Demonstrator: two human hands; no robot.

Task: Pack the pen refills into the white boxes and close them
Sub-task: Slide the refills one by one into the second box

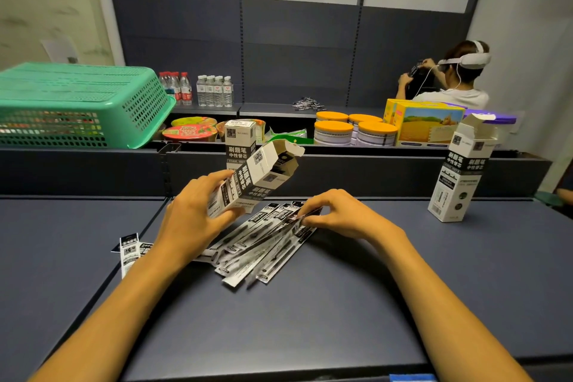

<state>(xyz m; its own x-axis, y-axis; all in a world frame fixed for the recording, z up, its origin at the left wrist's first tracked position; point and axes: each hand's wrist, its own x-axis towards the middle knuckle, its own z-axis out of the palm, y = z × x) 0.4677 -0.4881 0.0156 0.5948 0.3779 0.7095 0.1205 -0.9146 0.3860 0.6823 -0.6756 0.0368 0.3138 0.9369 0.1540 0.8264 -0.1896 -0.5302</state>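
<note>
Gripped in the left hand (198, 214), just left of frame centre: a white pen-refill box (251, 178), fingers over its upper side and thumb under its lower end, tilted with the open mouth (283, 161) pointing up and to the right, flaps spread. Pinched at the right hand (335, 214), just right of centre: the upper ends of a fan of sleeved pen refills (263, 245), fingertips and thumb closed narrowly on the top one or two; exactly how many lifted, impossible to tell. Spread flat below both hands on the dark blue-grey tabletop (310, 319): the rest of the sleeves, overlapping, slanting from lower left to upper right. Partly hidden under the left forearm at left centre: a few more refill packets (130, 253).

Judged early to midway: nothing visibly inside the held box, its mouth too dark to confirm. Standing behind the held box, centre frame: a second white box (240, 139), top apparently closed, contents unknown. Upright at right of frame: a third white box (462, 170) with top flap raised, still to close. Left to do, as it appears: gathering the loose sleeves, sliding them in, tucking the flaps.

Both forearms entering from the bottom corners, converging toward centre, wrists low over the table
</note>
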